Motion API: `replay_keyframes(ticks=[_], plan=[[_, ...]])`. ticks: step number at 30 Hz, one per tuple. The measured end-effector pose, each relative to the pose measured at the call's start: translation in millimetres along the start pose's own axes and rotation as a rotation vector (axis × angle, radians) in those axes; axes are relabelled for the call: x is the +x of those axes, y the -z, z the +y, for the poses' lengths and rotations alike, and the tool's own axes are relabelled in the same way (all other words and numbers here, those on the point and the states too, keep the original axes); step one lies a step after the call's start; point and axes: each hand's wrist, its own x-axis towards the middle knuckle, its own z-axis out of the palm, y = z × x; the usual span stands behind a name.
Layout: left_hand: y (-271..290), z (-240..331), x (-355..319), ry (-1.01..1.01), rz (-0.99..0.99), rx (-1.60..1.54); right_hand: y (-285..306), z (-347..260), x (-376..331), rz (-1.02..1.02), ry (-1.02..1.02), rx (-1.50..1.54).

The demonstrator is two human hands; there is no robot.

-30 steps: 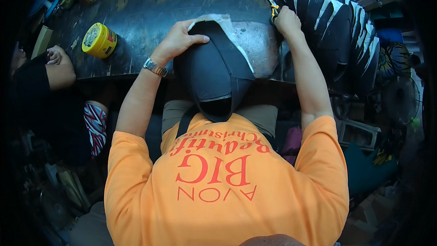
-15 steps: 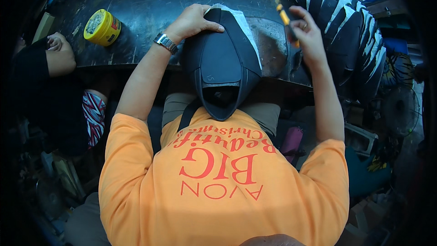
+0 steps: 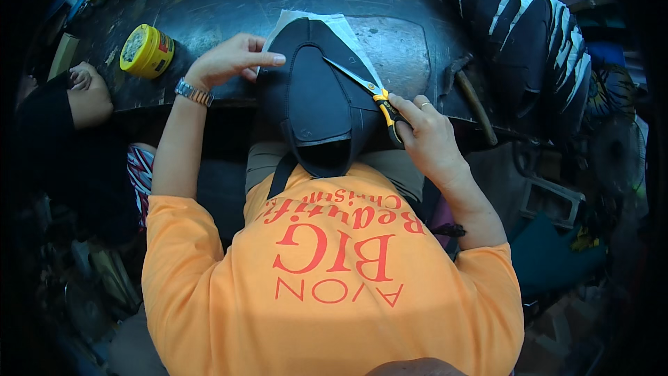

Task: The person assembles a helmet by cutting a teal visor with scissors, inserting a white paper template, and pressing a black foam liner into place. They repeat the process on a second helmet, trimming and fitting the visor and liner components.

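Observation:
A black shoe upper (image 3: 317, 101) with stitched panels leans against the table edge above my lap, its opening toward me. White lining (image 3: 339, 24) sticks out around its far end. My left hand (image 3: 233, 61) is at the upper's left edge, thumb laid over the black surface and fingers apart. A pair of scissors (image 3: 379, 94) with yellow-and-black handles is in my right hand (image 3: 426, 129). Their blades look closed and lie over the right side of the upper, tip near its middle. Whether the blades touch the material I cannot tell.
A yellow tub (image 3: 147, 52) stands on the dark table (image 3: 209, 3). A hammer (image 3: 473, 101) lies at the table's right edge, beside a row of black uppers with white linings (image 3: 515, 35). Another person's arm (image 3: 89, 94) rests at the left.
My right hand has come down and left with the scissors, over the upper. My left hand has slid left off the upper's far end. The upper has shifted slightly left; the hammer now shows.

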Motion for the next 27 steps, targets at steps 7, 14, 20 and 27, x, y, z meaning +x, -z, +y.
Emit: replay_keyframes(ticks=[7, 14, 20, 27], plan=[[-47, -16, -22, 0.052, -0.037, -0.724, 2, 8, -1, -0.022, 0.017, 0.039], [-53, -6, -14, 0.02, 0.015, -0.501, -3, 22, -9, 0.188, -0.051, 0.154], [-73, -5, -9, -0.149, 0.227, -0.278, 4, 37, -19, 0.147, -0.329, -0.004], [-70, 2, -3, -0.164, 0.286, -0.28, 10, 53, -15, 0.222, -0.242, -0.286]])
